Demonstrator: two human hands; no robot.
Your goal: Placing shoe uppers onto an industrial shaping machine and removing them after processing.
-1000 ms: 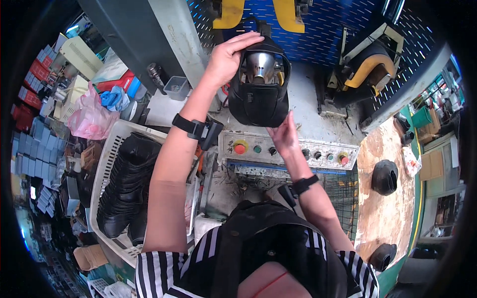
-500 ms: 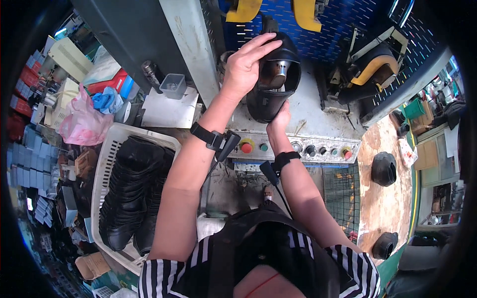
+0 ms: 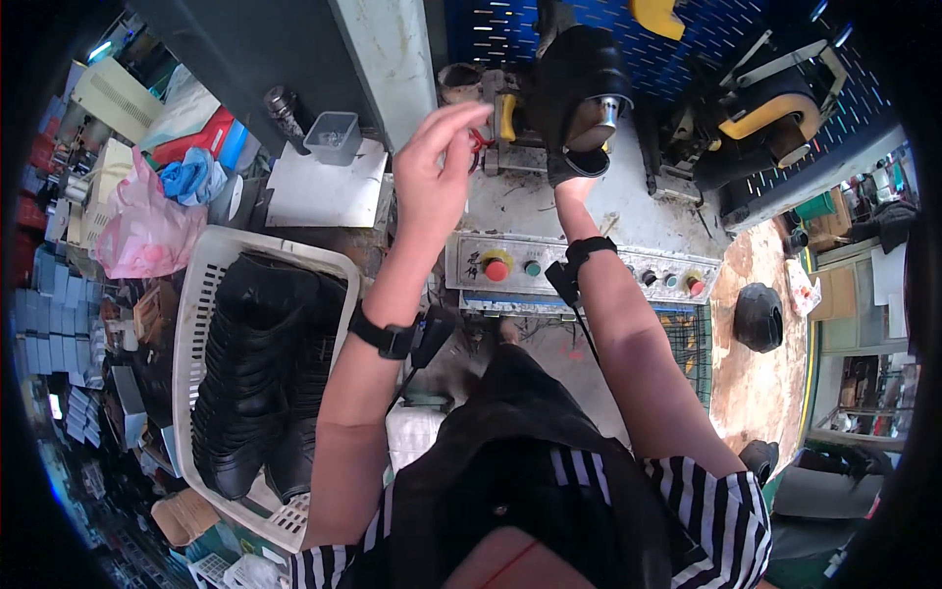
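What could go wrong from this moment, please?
The black shoe upper might twist or slip on the metal form, since only the right hand is at it; the left hand is away. The dark box on the right wrist overlaps the control panel in view and could knock a button.

Dark handwritten characters (image 3: 471, 268) stood on the pale control panel (image 3: 515, 280) before me, just left of its red button (image 3: 497, 270). Above the green button (image 3: 532, 268), I saw printing too small to read.
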